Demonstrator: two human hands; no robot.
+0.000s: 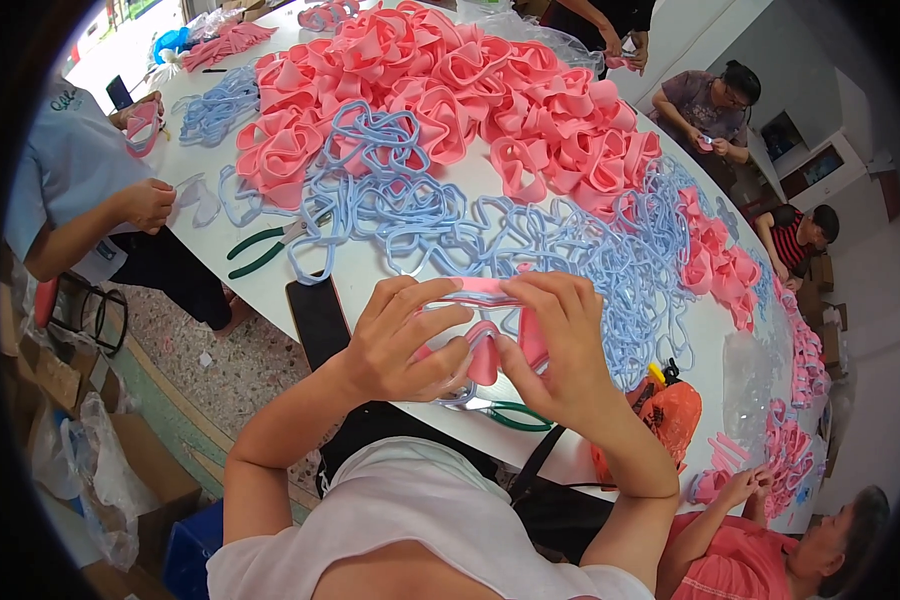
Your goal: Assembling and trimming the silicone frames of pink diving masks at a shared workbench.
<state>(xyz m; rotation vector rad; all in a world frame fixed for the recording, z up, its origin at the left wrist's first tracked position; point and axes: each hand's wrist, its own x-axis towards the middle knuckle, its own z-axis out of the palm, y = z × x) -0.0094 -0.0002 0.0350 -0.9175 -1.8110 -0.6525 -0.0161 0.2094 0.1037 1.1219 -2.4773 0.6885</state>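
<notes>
Above the near edge of the table, my left hand (pixel 402 335) and my right hand (pixel 558 345) pinch a soft pink band (pixel 483 362) from both sides. A pale blue strip runs along the band's upper edge between my fingertips. My fingers hide parts of it. Just below my right hand lie pliers with green handles (pixel 518 416). Beyond my hands spreads a tangle of pale blue rings (pixel 570 260). Behind those rises a large heap of pink bands (pixel 400 60).
On the white table (pixel 225 190), a second pair of green-handled pliers (pixel 260 250) and a black phone (pixel 317 320) lie left of my hands. An orange bag (pixel 670 415) sits at the right. Several people work around the table; one person (pixel 80 180) stands close on the left.
</notes>
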